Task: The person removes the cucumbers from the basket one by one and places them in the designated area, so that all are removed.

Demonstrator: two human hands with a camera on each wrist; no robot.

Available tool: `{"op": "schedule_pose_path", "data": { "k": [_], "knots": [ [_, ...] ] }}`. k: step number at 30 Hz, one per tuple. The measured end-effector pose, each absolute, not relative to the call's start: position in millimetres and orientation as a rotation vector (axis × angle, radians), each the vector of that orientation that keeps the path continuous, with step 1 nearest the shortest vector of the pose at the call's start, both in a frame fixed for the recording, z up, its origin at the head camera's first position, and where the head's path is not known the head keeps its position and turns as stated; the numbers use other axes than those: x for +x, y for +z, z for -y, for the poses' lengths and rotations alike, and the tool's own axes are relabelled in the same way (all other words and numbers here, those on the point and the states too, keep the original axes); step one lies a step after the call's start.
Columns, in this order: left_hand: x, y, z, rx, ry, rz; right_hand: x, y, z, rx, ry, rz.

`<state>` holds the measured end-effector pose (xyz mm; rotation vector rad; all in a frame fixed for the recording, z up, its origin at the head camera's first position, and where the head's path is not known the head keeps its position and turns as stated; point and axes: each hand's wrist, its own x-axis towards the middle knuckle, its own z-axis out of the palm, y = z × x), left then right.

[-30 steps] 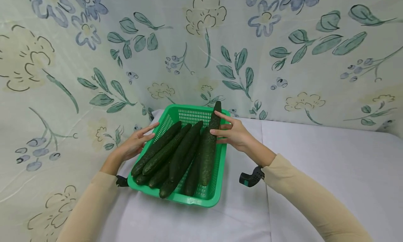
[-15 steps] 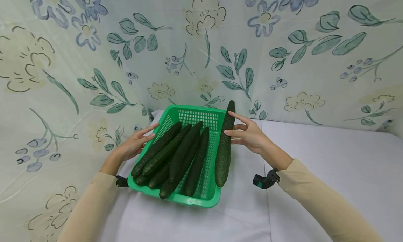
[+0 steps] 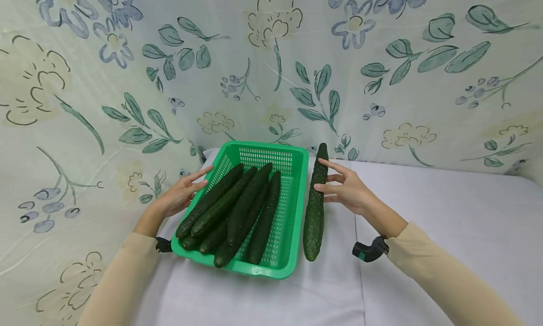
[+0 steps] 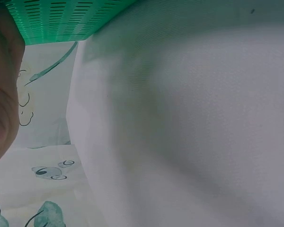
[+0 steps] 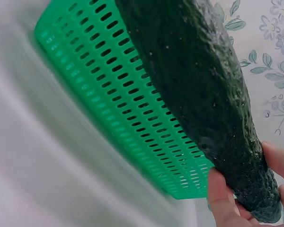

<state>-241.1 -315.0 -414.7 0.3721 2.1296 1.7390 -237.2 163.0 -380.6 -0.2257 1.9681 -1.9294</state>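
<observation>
A long dark green cucumber (image 3: 315, 213) is held just outside the right wall of a green plastic basket (image 3: 299, 208). My right hand (image 3: 345, 189) grips its upper, narrower part between thumb and fingers. Up close in the right wrist view, the bumpy cucumber (image 5: 194, 90) spans the frame in front of the slotted basket wall (image 5: 128, 104). Several more cucumbers (image 3: 250, 208) lie lengthwise in the basket, heaped toward its left side. Against the basket's left rim rests my left hand (image 3: 182, 194), its fingers extended. The left wrist view catches only part of that hand (image 4: 2, 90).
A white cloth (image 3: 424, 231) covers the table, with a crease running front to back right of the basket. Behind and to the left hangs a floral curtain (image 3: 237, 57). Each wrist wears a black camera, the right one (image 3: 371, 250) sticking out sideways.
My right hand has carried the cucumber rightward, from inside the basket over its right rim to outside it, and slightly nearer me. My left hand and the basket have stayed put.
</observation>
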Motion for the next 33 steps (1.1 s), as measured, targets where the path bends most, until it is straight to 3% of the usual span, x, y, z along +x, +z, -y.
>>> {"op": "schedule_pose_path", "data": {
  "k": [33],
  "knots": [
    [-240.7, -415.7, 314.6, 0.398, 1.760, -2.096, -231.5, -432.1, -174.6, -0.168, -1.691, -2.255]
  ]
}}
